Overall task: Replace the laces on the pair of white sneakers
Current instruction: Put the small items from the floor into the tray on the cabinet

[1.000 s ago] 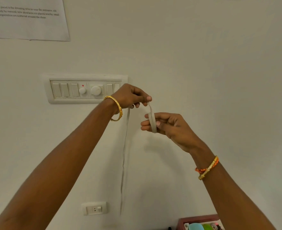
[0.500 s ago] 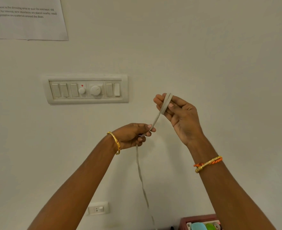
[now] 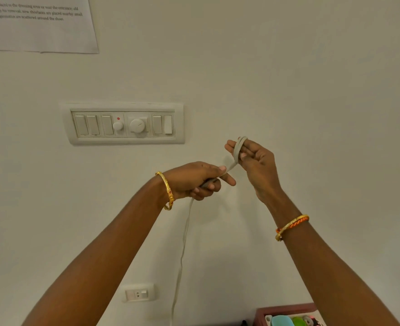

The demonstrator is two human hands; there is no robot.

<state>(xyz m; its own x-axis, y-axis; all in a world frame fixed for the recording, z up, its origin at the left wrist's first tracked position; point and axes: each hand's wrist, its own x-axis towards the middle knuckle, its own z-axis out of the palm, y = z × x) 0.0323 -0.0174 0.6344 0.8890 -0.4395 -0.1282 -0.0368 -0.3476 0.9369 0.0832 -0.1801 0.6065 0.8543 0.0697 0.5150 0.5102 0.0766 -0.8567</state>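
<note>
Since half a second before, the left hand (image 3: 192, 181) had come up and in from below, closing on the right hand (image 3: 253, 164) until the two were almost touching; a second before it had been higher, near the white wall switch panel with rockers and two round dials (image 3: 123, 124). The flat pale-grey fabric shoelace (image 3: 235, 152) now sat in more than one turn over the right hand's raised fingers (image 3: 232, 147), thumb pressed on the band to keep it there. Left-hand fingers were curled round the lace, thumb and forefinger pinching it just below the coil, the slack short and taut between the hands. The free length hung from under the left fist, dropping out of view at the bottom edge. Judgement: the lace was being wound into a bundle, so probably a removed lace being tidied away or a fresh one being gathered; which, could not be told. No sneakers in view, so lacing itself was not in hand here. Writing: white printed paper sheet taped to the wall (image 3: 36, 24), partly cropped; legible fragments read "placed in the dressing area or near the entrance; old", "new shoelaces are placed nearby; small", "scattered around the shoes". No brand marks seen.
</note>
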